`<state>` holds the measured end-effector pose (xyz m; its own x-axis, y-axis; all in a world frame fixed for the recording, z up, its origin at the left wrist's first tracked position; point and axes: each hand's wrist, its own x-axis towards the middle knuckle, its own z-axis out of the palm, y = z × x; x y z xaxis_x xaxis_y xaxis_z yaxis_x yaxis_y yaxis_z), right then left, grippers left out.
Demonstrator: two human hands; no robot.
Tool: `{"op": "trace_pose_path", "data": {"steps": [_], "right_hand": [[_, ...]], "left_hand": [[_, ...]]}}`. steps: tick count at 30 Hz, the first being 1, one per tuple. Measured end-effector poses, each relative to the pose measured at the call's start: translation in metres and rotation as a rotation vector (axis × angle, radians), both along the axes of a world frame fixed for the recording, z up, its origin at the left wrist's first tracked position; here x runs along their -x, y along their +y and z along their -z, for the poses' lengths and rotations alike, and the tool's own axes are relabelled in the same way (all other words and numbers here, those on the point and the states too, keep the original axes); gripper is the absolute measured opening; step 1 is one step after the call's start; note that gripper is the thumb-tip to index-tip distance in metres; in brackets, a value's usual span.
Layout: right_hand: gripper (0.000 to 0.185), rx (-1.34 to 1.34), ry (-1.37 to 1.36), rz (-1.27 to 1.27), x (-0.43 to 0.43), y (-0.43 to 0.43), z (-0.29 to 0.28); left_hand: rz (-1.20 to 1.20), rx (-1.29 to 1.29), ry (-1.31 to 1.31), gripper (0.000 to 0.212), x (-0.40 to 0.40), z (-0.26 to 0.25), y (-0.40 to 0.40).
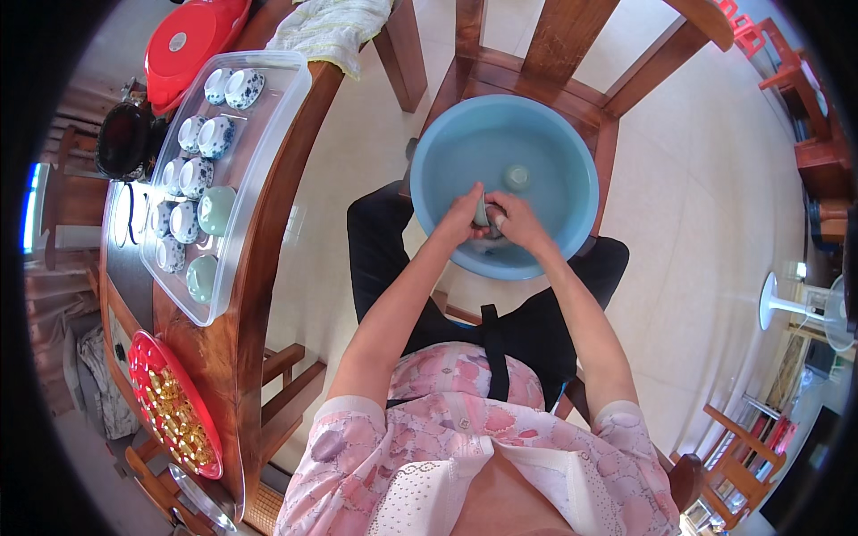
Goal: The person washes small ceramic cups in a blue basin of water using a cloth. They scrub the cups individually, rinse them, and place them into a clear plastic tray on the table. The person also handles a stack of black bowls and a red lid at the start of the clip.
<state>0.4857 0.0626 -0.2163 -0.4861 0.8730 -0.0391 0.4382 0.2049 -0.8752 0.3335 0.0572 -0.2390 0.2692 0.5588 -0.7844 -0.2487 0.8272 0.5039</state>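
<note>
Both hands are over a round light-blue plastic basin [586, 194] of water. My left hand [461, 216] grips a small pale-green cup [480, 210] tipped on its side. My right hand [518, 220] is curled close against the cup's open side, its fingertips partly hidden. Something greyish and wet [495, 231] shows under those fingers; whether it is a cloth is unclear. Another pale-green cup [517, 177] rests in the water beyond my hands, its foot ring showing.
The basin stands on a wooden chair [566, 70]. On the wooden table [251, 288] at left, a clear plastic tray [268, 134] holds several upturned cups, blue-and-white and green. A white cloth [328, 30], red lidded container [191, 50] and red dish [213, 429] of gold-wrapped pieces lie around it.
</note>
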Motion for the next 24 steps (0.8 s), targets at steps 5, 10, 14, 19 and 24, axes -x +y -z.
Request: {"op": "trace_pose_path", "data": {"steps": [5, 10, 14, 19, 24], "right_hand": [[0.013, 0.306, 0.1, -0.003, -0.007, 0.012, 0.019], [0.012, 0.396, 0.211, 0.136, -0.007, 0.014, 0.014], [0.014, 0.485, 0.294, 0.269, -0.011, 0.015, 0.017], [0.015, 0.473, 0.229, 0.315, -0.011, 0.015, 0.016], [0.015, 0.341, 0.1, 0.45, -0.01, 0.018, 0.021]], "left_hand": [[-0.141, -0.16, 0.032, 0.035, -0.009, -0.008, -0.004], [-0.159, -0.234, 0.031, 0.043, -0.007, -0.02, -0.006], [-0.077, -0.335, 0.043, 0.048, -0.009, -0.021, -0.007], [-0.078, -0.368, 0.117, 0.048, -0.011, -0.019, -0.007], [-0.011, -0.548, 0.646, 0.046, -0.011, 0.007, -0.008]]}}
